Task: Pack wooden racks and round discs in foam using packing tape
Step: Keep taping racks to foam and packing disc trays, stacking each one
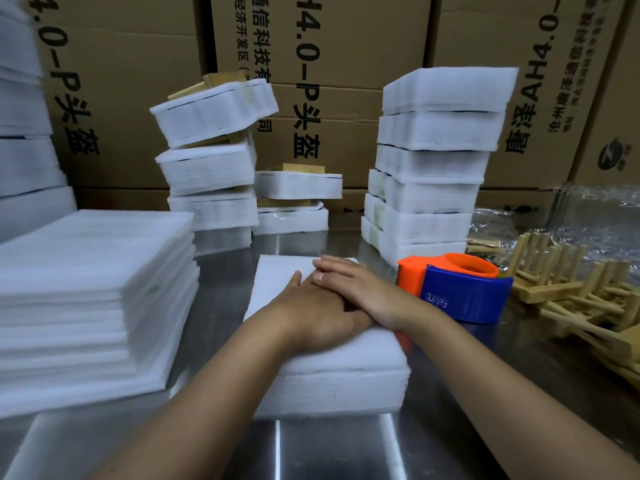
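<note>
Pressing foam pack [329, 382] beneath: right hand [356, 287] over left hand [317, 320].

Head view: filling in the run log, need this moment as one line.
left hand: flat on foam bundle | right hand: flat on left hand | tape dispenser: unheld, right of bundle

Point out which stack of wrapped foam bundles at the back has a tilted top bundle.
The left stack: its top bundle sits askew and tilted. The short middle stack and the tall right stack lie level.
</note>
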The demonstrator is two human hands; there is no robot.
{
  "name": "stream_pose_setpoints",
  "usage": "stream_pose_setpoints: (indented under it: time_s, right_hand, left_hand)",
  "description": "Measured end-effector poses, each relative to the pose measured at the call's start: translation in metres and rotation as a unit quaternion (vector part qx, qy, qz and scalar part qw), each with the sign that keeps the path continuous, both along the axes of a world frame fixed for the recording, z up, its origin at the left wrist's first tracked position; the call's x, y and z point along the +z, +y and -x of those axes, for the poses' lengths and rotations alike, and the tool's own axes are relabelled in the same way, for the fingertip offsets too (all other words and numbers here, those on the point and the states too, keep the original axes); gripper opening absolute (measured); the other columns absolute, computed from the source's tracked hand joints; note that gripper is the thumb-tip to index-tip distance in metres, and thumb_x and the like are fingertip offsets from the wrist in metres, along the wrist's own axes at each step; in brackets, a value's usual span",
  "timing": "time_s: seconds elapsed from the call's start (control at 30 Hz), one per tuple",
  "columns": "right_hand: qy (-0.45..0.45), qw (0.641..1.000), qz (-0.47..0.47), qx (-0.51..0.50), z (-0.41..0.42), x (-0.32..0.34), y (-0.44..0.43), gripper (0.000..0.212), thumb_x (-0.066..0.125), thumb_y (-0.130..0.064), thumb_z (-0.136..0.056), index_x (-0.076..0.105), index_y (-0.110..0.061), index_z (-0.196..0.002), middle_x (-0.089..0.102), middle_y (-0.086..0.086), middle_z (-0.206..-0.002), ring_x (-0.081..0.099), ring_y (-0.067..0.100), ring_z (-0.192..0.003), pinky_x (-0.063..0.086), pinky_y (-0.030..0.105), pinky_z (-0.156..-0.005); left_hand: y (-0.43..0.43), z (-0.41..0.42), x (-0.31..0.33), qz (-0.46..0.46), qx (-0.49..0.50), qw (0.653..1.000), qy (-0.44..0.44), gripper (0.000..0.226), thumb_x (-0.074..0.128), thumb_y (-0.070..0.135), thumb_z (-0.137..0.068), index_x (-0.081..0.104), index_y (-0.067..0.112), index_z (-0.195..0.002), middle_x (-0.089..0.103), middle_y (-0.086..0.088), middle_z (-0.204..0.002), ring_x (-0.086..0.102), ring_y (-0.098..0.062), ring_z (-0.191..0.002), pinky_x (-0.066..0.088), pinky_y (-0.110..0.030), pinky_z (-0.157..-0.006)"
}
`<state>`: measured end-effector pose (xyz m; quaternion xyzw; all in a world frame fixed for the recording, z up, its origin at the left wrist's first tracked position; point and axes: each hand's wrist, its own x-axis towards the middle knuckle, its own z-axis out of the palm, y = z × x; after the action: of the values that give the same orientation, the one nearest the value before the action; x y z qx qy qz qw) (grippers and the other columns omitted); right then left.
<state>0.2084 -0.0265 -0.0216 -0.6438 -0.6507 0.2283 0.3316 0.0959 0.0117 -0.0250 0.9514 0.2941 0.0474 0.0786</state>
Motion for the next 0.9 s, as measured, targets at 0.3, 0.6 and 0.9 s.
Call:
stream_pose_setpoints:
  time_s: [0.3,0.6,0.9]
  right_hand:
    - [-0.091,0.853,-0.295,-0.421,-0.107,0.020,-0.032,0.047,0.059,-0.025,-0.089,0.049,-0.021,-0.135,0.008,0.001,-0.159,0.017,0.023,-0.143,0.022,0.028,-0.106]
    - [-0.012,0.827,-0.103,-0.553,-0.187,-0.016,-0.030,0.051,0.053,-0.017,-0.089,0.045,-0.019,-0.140,0.009,0.009,-0.159,0.002,0.026,-0.146,0.010,0.040,-0.118]
    - [-0.013,0.775,-0.083,-0.626,-0.188,-0.019,-0.040,0.045,0.042,-0.031,-0.095,0.051,-0.008,-0.133,0.026,0.016,-0.152,0.017,0.032,-0.141,0.019,0.040,-0.112]
  left_hand:
    - [0.000,0.003,0.003,0.032,0.043,0.997,0.046,0.072,0.021,0.063,-0.092,-0.004,0.029,-0.150,-0.014,0.001,-0.158,-0.015,-0.011,-0.144,-0.011,-0.035,-0.116]
    - [0.000,0.005,0.003,0.037,0.039,0.998,0.037,0.070,0.022,0.064,-0.092,-0.002,0.032,-0.150,-0.012,0.003,-0.158,-0.014,-0.010,-0.144,-0.011,-0.034,-0.116]
    - [0.002,0.005,0.001,0.038,0.036,0.998,0.022,0.070,0.024,0.064,-0.091,0.001,0.034,-0.150,-0.010,0.005,-0.159,-0.012,-0.009,-0.144,-0.010,-0.031,-0.115]
